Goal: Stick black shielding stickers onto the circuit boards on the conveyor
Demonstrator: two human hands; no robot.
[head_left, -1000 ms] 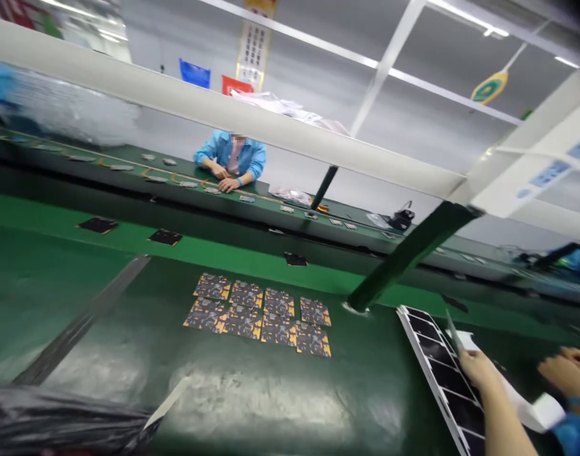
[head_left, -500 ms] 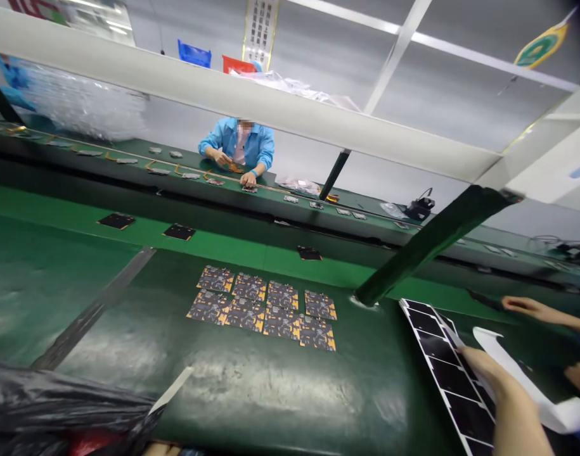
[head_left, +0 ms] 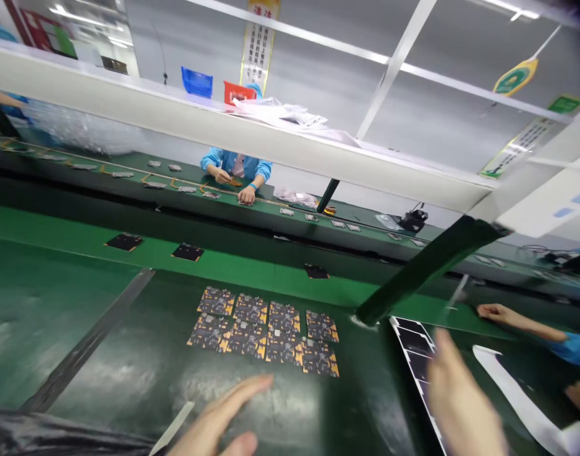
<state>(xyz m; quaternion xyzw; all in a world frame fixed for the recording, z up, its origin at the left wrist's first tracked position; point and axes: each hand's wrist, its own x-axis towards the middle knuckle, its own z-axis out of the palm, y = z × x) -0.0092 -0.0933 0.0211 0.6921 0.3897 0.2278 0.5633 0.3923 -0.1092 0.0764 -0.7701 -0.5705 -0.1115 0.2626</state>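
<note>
My left hand [head_left: 223, 418] is over the near part of the green bench, fingers stretched out and thumb apart, with nothing in it. Just beyond it, several flat black-and-orange circuit boards [head_left: 284, 345] lie in two rows. My right hand [head_left: 463, 405], smeared by motion, is over a white sheet of black rectangular stickers [head_left: 419, 364] and hides part of it. From its fingertips rises a thin, pale, see-through blurred piece [head_left: 454, 297]; I cannot make out what it is.
A green slanted post [head_left: 427, 269] stands beyond the sticker sheet. On the lighter green strip lie black flat pieces [head_left: 187, 252]. At right are a co-worker's hand [head_left: 501, 313] and a curled white strip [head_left: 513, 392]. Black plastic [head_left: 56, 434] covers the near left. Another person [head_left: 237, 171] works opposite.
My left hand has come into view from below, fingers extended. My right hand has moved left and up from the sticker sheet's right side. The view has tilted upward.
</note>
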